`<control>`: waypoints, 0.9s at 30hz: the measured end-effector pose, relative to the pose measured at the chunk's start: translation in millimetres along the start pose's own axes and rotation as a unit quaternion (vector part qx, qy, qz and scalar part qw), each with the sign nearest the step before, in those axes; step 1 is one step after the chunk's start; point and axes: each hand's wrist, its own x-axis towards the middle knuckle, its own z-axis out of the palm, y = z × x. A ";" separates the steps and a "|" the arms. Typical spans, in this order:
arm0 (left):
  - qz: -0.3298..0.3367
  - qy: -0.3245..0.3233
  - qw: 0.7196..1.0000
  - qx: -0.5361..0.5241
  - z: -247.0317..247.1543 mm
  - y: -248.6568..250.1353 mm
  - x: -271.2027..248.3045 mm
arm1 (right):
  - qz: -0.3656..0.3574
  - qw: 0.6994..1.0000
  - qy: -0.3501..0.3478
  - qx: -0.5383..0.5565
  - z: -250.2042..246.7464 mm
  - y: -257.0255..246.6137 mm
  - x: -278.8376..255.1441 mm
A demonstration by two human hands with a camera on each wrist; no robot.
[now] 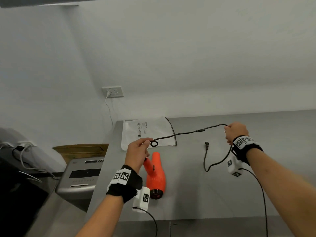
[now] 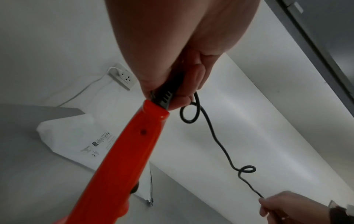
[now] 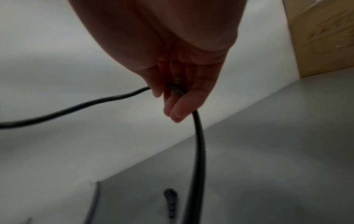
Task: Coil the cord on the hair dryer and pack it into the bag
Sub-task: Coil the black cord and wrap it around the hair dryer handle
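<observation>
Orange dryer (image 1: pixel 156 175) lies on the grey worktop (image 1: pixel 222 194), handle end raised in my left hand (image 1: pixel 137 153), which pinches the cord (image 1: pixel 181 133) at its root beside a small loop. My right hand (image 1: pixel 236 132) is curled round the cord farther along; plug (image 1: pixel 207 144) rests on the worktop. White bag (image 1: pixel 147 132) lies flat behind.

I see grey surface (image 1: pixel 222 194) | on it: white bag (image 1: pixel 147 132) at back-left, orange hair dryer (image 1: pixel 156 175), black plug (image 1: pixel 207 144).
</observation>
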 end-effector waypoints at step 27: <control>0.003 -0.115 0.993 -0.016 18.0 23.4 -6.1 | -0.359 0.886 -0.291 0.023 43.3 -102.5 -122.7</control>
